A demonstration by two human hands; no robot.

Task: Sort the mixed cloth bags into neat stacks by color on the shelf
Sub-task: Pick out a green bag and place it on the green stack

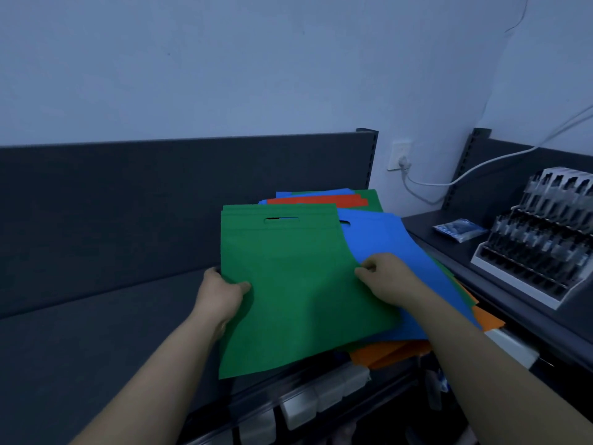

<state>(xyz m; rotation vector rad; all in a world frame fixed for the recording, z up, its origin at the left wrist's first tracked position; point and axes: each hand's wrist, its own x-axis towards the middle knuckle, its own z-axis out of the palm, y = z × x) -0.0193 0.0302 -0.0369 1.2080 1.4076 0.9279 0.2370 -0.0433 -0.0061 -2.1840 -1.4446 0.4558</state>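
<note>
Green cloth bag is held at both side edges over the front of the mixed pile, at the right end of the shelf. Its near corner overhangs the shelf front.

Left hand: grip closed on the left edge, thumb on top.
Right hand: grip pinched on the right edge, just where the blue bag begins.

Layered edges are noted by the handle slot. Whether more than one green bag is held cannot be told.

Judgement: the step in hand is likely lifting green off the pile and carrying it leftward along the shelf. The bag should be kept taut and level between both grips, then laid flat with its handle slot toward the back panel and its edges squared. The right pinch should be checked to hold green only, or the blue bag may be dragged along.

Surroundings:
- A red bag shows at the back of the pile.
- Orange bags jut from under the blue at the front and could slide off if disturbed.
- To the right, well apart, are a display rack and a small packet.
- A wall socket with a white cable is behind.
</note>
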